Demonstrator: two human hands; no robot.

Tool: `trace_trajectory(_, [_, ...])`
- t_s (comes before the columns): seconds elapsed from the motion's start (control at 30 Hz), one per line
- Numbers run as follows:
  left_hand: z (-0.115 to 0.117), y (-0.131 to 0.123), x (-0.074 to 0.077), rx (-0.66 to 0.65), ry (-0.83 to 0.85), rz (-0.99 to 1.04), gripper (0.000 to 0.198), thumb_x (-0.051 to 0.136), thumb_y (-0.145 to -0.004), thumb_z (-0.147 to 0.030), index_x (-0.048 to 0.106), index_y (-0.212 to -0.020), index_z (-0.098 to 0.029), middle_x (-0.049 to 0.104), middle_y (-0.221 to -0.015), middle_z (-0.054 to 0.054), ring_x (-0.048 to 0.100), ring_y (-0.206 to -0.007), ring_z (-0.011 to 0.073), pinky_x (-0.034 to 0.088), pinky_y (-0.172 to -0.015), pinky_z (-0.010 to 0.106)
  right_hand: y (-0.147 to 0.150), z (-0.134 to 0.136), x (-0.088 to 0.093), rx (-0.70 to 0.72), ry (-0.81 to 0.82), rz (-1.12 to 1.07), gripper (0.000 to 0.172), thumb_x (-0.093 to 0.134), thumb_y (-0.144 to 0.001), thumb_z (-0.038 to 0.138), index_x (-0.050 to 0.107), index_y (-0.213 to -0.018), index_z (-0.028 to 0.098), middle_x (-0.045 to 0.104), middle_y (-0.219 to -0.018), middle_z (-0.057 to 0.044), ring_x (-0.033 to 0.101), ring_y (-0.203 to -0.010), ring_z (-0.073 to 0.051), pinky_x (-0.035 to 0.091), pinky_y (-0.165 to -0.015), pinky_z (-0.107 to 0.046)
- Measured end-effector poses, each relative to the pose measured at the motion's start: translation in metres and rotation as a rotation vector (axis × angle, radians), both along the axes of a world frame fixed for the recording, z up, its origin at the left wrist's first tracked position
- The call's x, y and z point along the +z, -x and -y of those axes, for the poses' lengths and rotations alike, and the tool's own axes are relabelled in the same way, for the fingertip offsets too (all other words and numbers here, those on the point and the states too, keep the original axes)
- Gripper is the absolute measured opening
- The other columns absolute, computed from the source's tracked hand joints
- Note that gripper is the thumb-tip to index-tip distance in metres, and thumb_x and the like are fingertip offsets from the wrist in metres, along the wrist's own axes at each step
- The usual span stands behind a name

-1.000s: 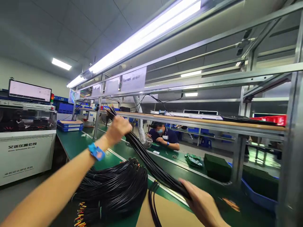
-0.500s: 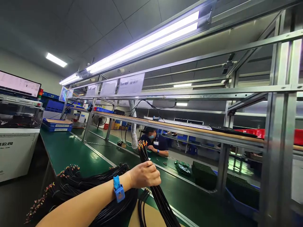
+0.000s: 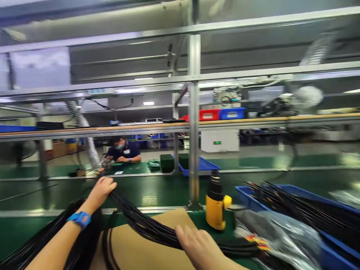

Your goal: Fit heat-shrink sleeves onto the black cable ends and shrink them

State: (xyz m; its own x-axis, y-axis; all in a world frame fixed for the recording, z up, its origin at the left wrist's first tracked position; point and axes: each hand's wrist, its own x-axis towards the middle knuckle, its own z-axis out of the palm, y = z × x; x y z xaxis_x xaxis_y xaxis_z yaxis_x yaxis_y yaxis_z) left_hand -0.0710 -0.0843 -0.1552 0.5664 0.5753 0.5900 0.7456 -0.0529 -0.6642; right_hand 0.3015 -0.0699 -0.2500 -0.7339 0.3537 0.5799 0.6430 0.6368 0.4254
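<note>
Head view: two bare hands over a green workbench (image 3: 149, 191).
Bundle: black cable bundle (image 3: 146, 222), spanning a cardboard sheet (image 3: 137, 253).
Left hand (image 3: 99, 193): closed on the bundle, blue wristband (image 3: 80, 219).
Right hand (image 3: 199, 245): closed on it too, slightly blurred.
Handling: hands well apart support the span evenly.
Nearby: yellow heat gun (image 3: 216, 204), blue bin (image 3: 244, 198) of cables, seated co-worker (image 3: 123, 152) beyond.

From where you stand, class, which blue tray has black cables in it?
The near blue tray at the right, past the yellow tool, holds them; the far blue tray, by the dark green blocks, shows none.
</note>
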Motion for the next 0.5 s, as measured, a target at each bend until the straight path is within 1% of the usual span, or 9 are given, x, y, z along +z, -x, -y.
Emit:
trace_trajectory(0.03, [-0.009,0.009,-0.008,0.018,-0.004,0.029,0.032,0.035,-0.072,0.004,0.058,-0.079,-0.017,0.061,-0.076,0.004,0.054,-0.076,0.0177,0.038,-0.077,0.03,0.0,0.001,0.008,-0.059,-0.007,0.023,0.02,0.049,-0.066,0.004,0.044,-0.078,0.019,0.055,-0.056,-0.001,0.054,-0.044,-0.019,0.032,-0.038,-0.029])
trace_trajectory(0.13, [-0.037,0.041,-0.039,0.092,0.018,0.106,0.046,0.03,-0.067,0.006,0.059,-0.087,-0.022,0.066,-0.088,0.002,0.056,-0.085,0.0182,0.039,-0.081,0.033,-0.011,0.001,0.02,-0.094,0.051,0.129,0.019,0.055,-0.066,0.013,0.044,-0.081,0.017,0.053,-0.062,-0.003,0.053,-0.05,-0.02,0.035,-0.04,-0.03])
trace_trajectory(0.2, [-0.053,0.056,-0.058,0.091,0.022,0.095,0.049,0.026,-0.066,0.007,0.061,-0.086,-0.022,0.068,-0.087,0.003,0.059,-0.085,0.0188,0.039,-0.082,0.035,-0.02,-0.001,0.018,-0.083,0.109,0.174,0.018,0.054,-0.068,0.015,0.044,-0.082,0.016,0.053,-0.062,-0.003,0.052,-0.05,-0.018,0.036,-0.04,-0.03])
trace_trajectory(0.23, [-0.059,0.06,-0.065,0.094,0.039,0.09,0.051,0.025,-0.066,0.007,0.061,-0.086,-0.023,0.068,-0.088,0.003,0.059,-0.086,0.0185,0.039,-0.084,0.036,-0.023,-0.003,0.015,-0.08,0.133,0.186,0.016,0.054,-0.069,0.015,0.044,-0.082,0.015,0.053,-0.062,-0.003,0.052,-0.05,-0.018,0.035,-0.039,-0.029])
trace_trajectory(0.3, [-0.069,0.058,-0.073,0.11,0.065,0.098,0.051,0.025,-0.067,0.005,0.062,-0.085,-0.025,0.069,-0.089,0.001,0.059,-0.088,0.0184,0.036,-0.087,0.038,-0.026,-0.01,0.005,-0.095,0.172,0.195,0.017,0.055,-0.068,0.016,0.043,-0.081,0.016,0.054,-0.062,-0.003,0.052,-0.049,-0.018,0.035,-0.038,-0.029])
trace_trajectory(0.37, [-0.074,0.037,-0.077,0.16,0.104,0.141,0.049,0.027,-0.068,0.003,0.061,-0.083,-0.028,0.07,-0.087,-0.002,0.06,-0.088,0.0188,0.035,-0.087,0.042,-0.026,-0.022,-0.009,-0.114,0.218,0.198,0.02,0.057,-0.065,0.015,0.044,-0.08,0.016,0.056,-0.062,-0.003,0.053,-0.048,-0.018,0.035,-0.036,-0.029])
trace_trajectory(0.4, [-0.074,0.019,-0.081,0.185,0.145,0.173,0.046,0.029,-0.068,0.001,0.061,-0.082,-0.028,0.07,-0.086,-0.002,0.06,-0.088,0.0191,0.035,-0.086,0.043,-0.025,-0.029,-0.017,-0.126,0.247,0.198,0.019,0.056,-0.065,0.014,0.044,-0.079,0.016,0.057,-0.063,-0.002,0.055,-0.049,-0.018,0.034,-0.035,-0.028])
trace_trajectory(0.47, [-0.072,-0.033,-0.096,0.21,0.309,0.249,0.043,0.035,-0.065,-0.004,0.061,-0.087,-0.03,0.069,-0.087,-0.003,0.06,-0.086,0.0203,0.038,-0.081,0.043,-0.021,-0.043,-0.037,-0.128,0.317,0.204,0.015,0.055,-0.066,0.012,0.045,-0.077,0.017,0.06,-0.063,-0.001,0.057,-0.049,-0.018,0.031,-0.034,-0.027])
trace_trajectory(0.5, [-0.07,-0.065,-0.109,0.134,0.447,0.285,0.044,0.043,-0.062,-0.008,0.06,-0.094,-0.031,0.068,-0.096,-0.002,0.059,-0.092,0.0207,0.04,-0.079,0.039,-0.019,-0.05,-0.049,-0.121,0.346,0.209,0.012,0.054,-0.067,0.012,0.046,-0.076,0.017,0.062,-0.062,0.0,0.059,-0.048,-0.017,0.029,-0.033,-0.026])
